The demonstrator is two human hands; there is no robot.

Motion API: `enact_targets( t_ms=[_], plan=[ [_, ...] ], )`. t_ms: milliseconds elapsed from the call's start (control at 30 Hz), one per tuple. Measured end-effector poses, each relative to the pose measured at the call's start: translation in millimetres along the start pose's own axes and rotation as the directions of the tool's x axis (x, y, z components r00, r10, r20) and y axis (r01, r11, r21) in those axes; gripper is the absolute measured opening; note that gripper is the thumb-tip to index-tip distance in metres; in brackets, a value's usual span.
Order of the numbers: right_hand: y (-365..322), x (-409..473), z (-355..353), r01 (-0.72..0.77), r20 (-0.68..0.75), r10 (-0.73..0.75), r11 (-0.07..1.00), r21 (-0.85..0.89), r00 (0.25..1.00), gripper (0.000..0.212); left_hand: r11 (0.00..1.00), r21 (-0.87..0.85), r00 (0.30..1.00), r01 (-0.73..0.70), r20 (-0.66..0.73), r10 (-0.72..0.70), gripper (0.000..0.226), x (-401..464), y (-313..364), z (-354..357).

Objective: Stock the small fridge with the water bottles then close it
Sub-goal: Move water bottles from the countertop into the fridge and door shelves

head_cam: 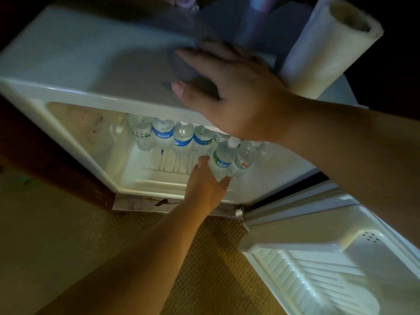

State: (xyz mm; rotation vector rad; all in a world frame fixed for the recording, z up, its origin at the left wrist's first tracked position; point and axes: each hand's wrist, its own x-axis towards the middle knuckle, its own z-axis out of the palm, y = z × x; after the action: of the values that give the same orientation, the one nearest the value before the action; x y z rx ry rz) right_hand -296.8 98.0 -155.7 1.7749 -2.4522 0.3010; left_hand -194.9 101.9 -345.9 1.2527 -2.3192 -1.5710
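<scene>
Our left hand [205, 180] grips 1 clear plastic blue-labelled water bottle [221, 161], seating it inside the white small fridge [68, 64]; our right hand [229, 87] rests flat atop, bracing.

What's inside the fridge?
Water bottles stand in a back row; the left hand holds another bottle in front. The right arm covers more.

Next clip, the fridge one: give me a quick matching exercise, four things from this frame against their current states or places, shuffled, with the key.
Things:
1. left hand
2. right hand
3. white fridge door
4. white paper towel roll

States:
A. swung open
B. stands on the fridge top
C. rests flat on the fridge top
D. fingers round a clear plastic water bottle with a blue label inside the fridge

Pairs: 1-D, 2-C, 3-A, 4-B
</scene>
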Motion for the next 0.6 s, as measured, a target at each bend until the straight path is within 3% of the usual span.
enact_targets(
  t_ms=[133,233,333,433,533,600],
  plan=[
    [-17.4,-12.0,-30.0,0.005,0.068,-0.007,1.000,0.023,0.998,0.074,0.995,-0.098,0.998,0.024,-0.060,-0.030,0.060,-98.2,-14.6,-39.9],
    [-33.4,-21.4,-37.6,-0.095,0.106,0.088,0.993,0.065,0.991,0.069,0.988,-0.146,0.988,0.043,-0.140,-0.063,0.044,-168.0,-14.0,-79.3],
    [-65.9,-57.9,-52.0,-0.171,-0.023,0.179,0.963,0.207,0.984,0.042,0.971,-0.216,0.961,0.102,-0.232,-0.153,0.022,-237.8,12.6,-126.4],
    [-121.8,-112.7,-113.9,-0.283,0.025,0.298,0.871,0.403,0.954,0.044,0.965,-0.261,0.931,0.032,-0.342,-0.124,0.029,-302.0,61.4,-185.4],
    [-169.4,-153.0,-223.2,-0.159,-0.221,0.327,0.819,0.552,0.919,0.033,0.965,-0.261,0.927,-0.025,-0.367,-0.076,0.013,-358.6,148.0,-258.6],
    [-188.6,-167.4,-305.9,-0.034,-0.380,0.297,0.824,0.566,0.876,0.028,0.967,-0.212,0.855,-0.140,-0.519,0.010,0.015,-392.3,214.2,-305.1]
  ],
)
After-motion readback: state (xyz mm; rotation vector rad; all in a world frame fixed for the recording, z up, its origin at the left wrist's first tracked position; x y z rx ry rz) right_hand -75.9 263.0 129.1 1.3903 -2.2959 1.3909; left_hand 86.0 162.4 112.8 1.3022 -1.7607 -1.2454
